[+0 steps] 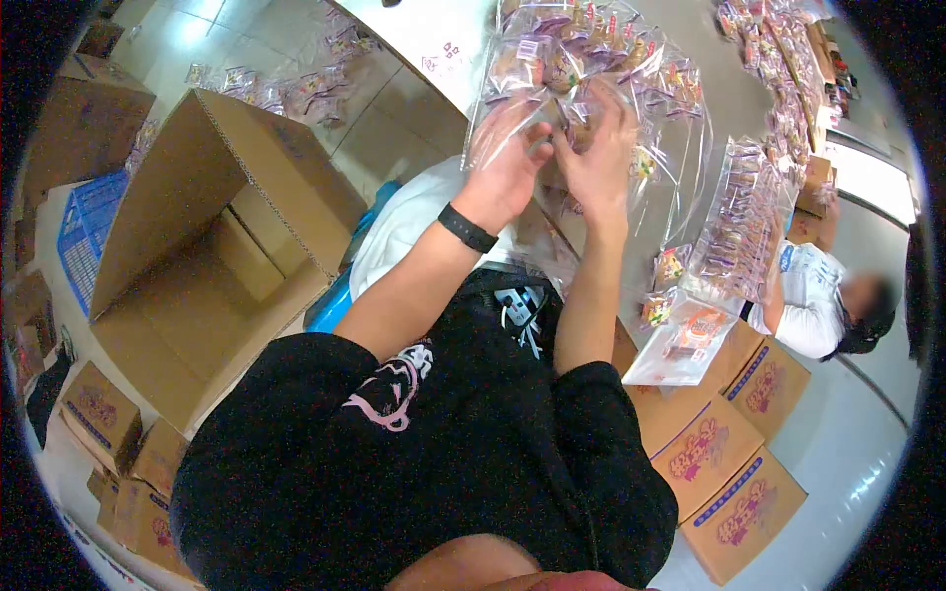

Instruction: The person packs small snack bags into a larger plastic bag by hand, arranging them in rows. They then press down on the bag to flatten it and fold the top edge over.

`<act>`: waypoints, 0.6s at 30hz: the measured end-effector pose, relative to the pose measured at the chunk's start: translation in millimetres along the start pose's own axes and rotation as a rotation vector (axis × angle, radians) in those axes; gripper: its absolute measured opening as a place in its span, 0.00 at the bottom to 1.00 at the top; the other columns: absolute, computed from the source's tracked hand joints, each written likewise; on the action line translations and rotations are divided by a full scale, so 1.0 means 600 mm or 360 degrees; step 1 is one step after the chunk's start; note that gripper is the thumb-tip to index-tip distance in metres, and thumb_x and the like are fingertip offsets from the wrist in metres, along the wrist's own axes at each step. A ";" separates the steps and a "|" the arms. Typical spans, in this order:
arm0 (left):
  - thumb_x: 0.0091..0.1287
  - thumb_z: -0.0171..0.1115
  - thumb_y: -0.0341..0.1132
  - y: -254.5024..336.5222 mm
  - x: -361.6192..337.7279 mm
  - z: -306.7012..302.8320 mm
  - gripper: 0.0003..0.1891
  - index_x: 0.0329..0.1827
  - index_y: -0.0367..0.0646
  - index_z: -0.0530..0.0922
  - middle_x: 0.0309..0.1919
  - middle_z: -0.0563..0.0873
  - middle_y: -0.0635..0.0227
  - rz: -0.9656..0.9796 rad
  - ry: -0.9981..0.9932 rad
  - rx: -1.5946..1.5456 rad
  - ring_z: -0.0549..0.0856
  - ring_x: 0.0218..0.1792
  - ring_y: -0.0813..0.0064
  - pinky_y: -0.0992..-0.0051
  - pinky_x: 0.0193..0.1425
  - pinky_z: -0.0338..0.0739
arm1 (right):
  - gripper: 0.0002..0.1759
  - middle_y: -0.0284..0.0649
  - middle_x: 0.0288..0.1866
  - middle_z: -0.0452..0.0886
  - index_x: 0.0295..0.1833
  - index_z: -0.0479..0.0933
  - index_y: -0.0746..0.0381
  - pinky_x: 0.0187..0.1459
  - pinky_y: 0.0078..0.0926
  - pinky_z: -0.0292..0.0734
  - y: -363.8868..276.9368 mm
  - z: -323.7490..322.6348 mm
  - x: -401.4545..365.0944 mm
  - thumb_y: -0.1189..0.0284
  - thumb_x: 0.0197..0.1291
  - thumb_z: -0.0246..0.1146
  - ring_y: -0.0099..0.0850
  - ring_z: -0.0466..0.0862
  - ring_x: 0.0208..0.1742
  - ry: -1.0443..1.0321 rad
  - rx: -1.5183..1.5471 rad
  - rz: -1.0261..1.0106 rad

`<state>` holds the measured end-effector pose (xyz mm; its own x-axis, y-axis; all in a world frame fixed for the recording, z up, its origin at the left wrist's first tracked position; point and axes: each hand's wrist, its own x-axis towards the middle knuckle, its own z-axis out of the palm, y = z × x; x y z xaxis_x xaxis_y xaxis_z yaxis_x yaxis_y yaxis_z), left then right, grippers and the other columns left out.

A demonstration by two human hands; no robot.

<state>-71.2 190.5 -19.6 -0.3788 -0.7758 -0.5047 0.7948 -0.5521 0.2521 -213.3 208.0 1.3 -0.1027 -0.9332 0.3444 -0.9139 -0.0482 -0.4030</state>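
Beside the person's left arm, a large corrugated cardboard box (177,197) is stood open, its inside turned to view and its floor seen bare. At the top of the view, the white bench (434,49) is marked with red characters near its edge. To the right, a co-worker in a white top (813,300) is seen, with one arm extended beside a long row of snack packets (734,222) sheathed in clear film. Below that row, printed cartons (744,517) are gathered close together, each marked with a blue stripe and a purple figure. On the far left, a blue plastic crate (84,236) is partly hidden by the large box.

At the top centre, a clear plastic bag (680,158) is laid out in front of the person, with small purple-and-gold packets (562,74) grouped at its far end. The near part of this bag is met by both hands: the left hand (507,163) and the right hand (596,148) are half open, fingers curved and thumbs brought near each other. Whether film is pinched by either cannot be told. On the left wrist, a black watch (466,229) is worn.
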 end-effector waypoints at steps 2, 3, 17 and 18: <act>0.80 0.63 0.41 0.004 0.007 -0.002 0.13 0.64 0.56 0.81 0.52 0.86 0.80 -0.0063 -0.0053 -0.0155 0.84 0.43 0.80 0.76 0.43 0.79 | 0.37 0.57 0.71 0.73 0.72 0.70 0.66 0.75 0.50 0.67 -0.002 0.004 0.002 0.72 0.58 0.74 0.55 0.73 0.73 0.0069 0.0123 0.0031; 0.80 0.63 0.40 0.006 0.007 -0.002 0.13 0.64 0.56 0.81 0.51 0.87 0.80 -0.0064 -0.0107 -0.0242 0.84 0.41 0.80 0.76 0.42 0.79 | 0.36 0.54 0.71 0.74 0.73 0.70 0.66 0.75 0.47 0.68 -0.002 0.008 0.002 0.72 0.60 0.73 0.51 0.74 0.73 0.0091 0.0259 0.0131; 0.83 0.57 0.46 -0.018 0.041 -0.036 0.12 0.63 0.57 0.78 0.43 0.81 0.76 -0.0108 -0.0033 -0.0309 0.79 0.30 0.78 0.76 0.31 0.73 | 0.20 0.42 0.66 0.79 0.67 0.73 0.67 0.56 0.30 0.83 -0.050 -0.002 -0.001 0.65 0.79 0.61 0.30 0.84 0.58 0.0470 0.1509 0.0848; 0.83 0.57 0.46 -0.018 0.033 -0.033 0.12 0.63 0.57 0.78 0.43 0.82 0.76 -0.0043 -0.0066 -0.0296 0.80 0.31 0.78 0.76 0.31 0.73 | 0.21 0.42 0.66 0.79 0.67 0.74 0.67 0.52 0.29 0.84 -0.057 -0.002 -0.003 0.62 0.81 0.59 0.29 0.85 0.54 0.0491 0.1521 0.1010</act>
<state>-77.5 187.1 -48.7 -0.4173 -0.7756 -0.4736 0.8565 -0.5098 0.0803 -182.0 211.6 15.4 -0.6414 -0.7671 -0.0083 -0.0154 0.0237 -0.9996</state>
